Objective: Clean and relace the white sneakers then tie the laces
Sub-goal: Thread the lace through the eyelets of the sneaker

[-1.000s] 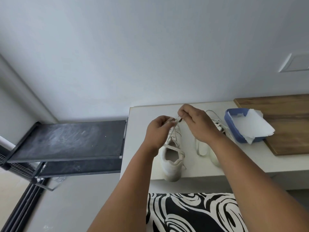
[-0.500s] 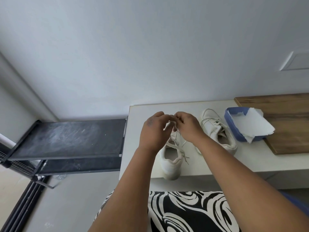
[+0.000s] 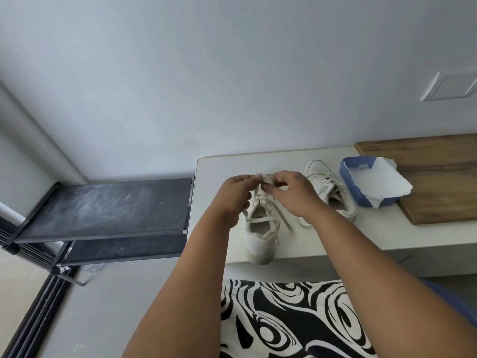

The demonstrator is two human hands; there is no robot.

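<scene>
A white sneaker (image 3: pixel 260 236) stands on the pale tabletop (image 3: pixel 214 177), its heel jutting over the front edge. Above its tongue my left hand (image 3: pixel 232 195) and my right hand (image 3: pixel 291 192) meet, each pinching part of its cream lace (image 3: pixel 265 180). Loose lace ends trail down across the shoe's opening and onto the table at its right. The second white sneaker (image 3: pixel 330 187) sits behind my right hand, partly hidden by my wrist.
A blue tray (image 3: pixel 353 187) holding white paper (image 3: pixel 382 182) lies right of the shoes, overlapping a wooden board (image 3: pixel 438 182). A black metal rack (image 3: pixel 108 205) stands left of the table. Black-and-white patterned fabric (image 3: pixel 284 319) covers my lap below the table edge.
My right hand came left and down off the far sneaker's side to meet my left hand over the near sneaker. The second sneaker has become visible, and the lace ends now hang looser.
</scene>
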